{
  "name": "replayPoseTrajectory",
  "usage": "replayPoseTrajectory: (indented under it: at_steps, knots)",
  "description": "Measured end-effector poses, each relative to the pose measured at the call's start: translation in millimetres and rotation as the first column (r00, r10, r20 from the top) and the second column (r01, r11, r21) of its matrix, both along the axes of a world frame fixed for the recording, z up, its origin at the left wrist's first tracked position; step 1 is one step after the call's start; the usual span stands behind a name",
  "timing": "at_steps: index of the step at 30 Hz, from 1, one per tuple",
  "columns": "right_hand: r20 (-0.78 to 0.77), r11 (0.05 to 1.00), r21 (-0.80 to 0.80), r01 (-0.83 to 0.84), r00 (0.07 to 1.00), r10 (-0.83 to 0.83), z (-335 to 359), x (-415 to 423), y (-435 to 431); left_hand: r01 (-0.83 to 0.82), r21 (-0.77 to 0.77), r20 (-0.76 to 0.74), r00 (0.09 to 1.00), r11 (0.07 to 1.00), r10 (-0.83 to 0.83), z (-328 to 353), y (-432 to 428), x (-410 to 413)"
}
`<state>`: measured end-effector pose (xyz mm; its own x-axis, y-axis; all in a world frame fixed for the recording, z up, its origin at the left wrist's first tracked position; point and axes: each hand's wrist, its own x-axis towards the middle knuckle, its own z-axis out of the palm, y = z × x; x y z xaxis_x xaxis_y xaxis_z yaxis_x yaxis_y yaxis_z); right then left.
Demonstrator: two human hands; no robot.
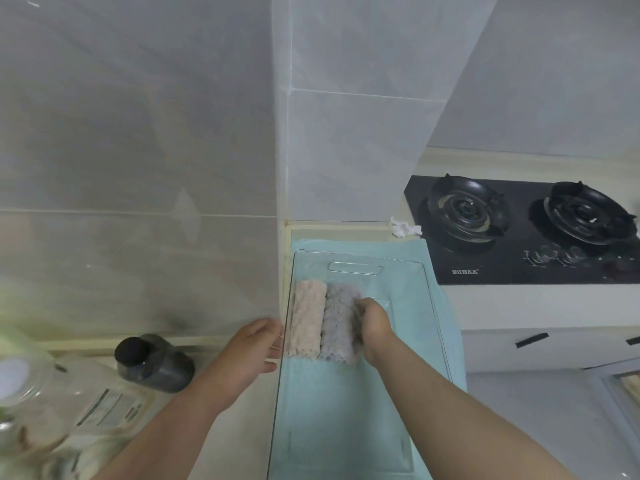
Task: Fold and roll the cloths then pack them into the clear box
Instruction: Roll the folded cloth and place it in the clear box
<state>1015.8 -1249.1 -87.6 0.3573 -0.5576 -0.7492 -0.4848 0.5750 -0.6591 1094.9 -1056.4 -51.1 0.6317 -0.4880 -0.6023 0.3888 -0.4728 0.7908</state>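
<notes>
Grey roll point(337, 323) lies in the box point(437, 313) toward its far left, touching a pink roll point(306, 320) that sits against the wall. The right hand point(375, 323) is clamped on the grey one; the left hand point(256, 351) pinches the box's left wall. Released too soon, it could spring loose and unroll, since nothing but the hand braces its right side

A short white brand mark point(465, 271) of Chinese characters stands on the black glass gas hob point(512, 254), too small to read. The paper label point(108, 406) on the clear plastic bottle point(74, 382) is blurred.
</notes>
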Motion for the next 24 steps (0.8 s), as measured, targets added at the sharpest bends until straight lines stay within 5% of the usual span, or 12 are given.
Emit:
replayPoseTrajectory:
  at_steps: [10, 18, 24]
  knots:
    - [0.082, 0.978, 0.184, -0.098, 0.993, 0.084, -0.4, 26.5, 16.5, 0.005, 0.0, -0.056, 0.998, 1.0, -0.005, 1.8, -3.9, -0.9]
    - [-0.013, 0.989, 0.012, -0.149, 0.989, 0.149, -51.4, 30.6, -11.8, -0.016, 0.019, -0.085, 0.996, 1.0, 0.018, 4.0, 1.6, 4.6]
    - [-0.003, 0.991, 0.078, -0.105, 0.994, 0.105, 38.2, 11.7, 14.0, -0.045, -0.009, -0.09, 0.995, 0.999, 0.045, 13.6, 3.2, 4.2]
